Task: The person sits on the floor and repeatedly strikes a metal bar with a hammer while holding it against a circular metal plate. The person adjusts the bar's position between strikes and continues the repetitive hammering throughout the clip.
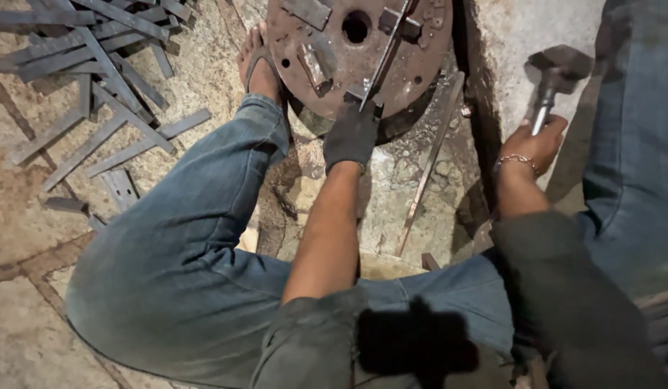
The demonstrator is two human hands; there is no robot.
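At the bottom of the frame we see our dark sleeves and blue jeans, knees spread over the stone floor (31, 338). Up from there, in the middle of the frame, our left hand (350, 135) wears a dark glove and is closed around the lower end of a flat metal strip (384, 57). The strip runs up and slightly right from the hand, lying across a rusty round plate (334, 72) at top centre. The plate has a round hole (356, 26) and a few blocks fixed to its face.

At the right of the frame our bare right hand (536, 144), a bracelet at the wrist, is wrapped tight on the handle of a hammer (557, 72); its head is raised toward the upper right, well apart from the plate.

A long thin bar (429, 166) lies on the floor between the two arms. Our foot (258, 61) in a sandal rests just left of the plate. In the upper left corner lies a loose pile of strips (96, 65).
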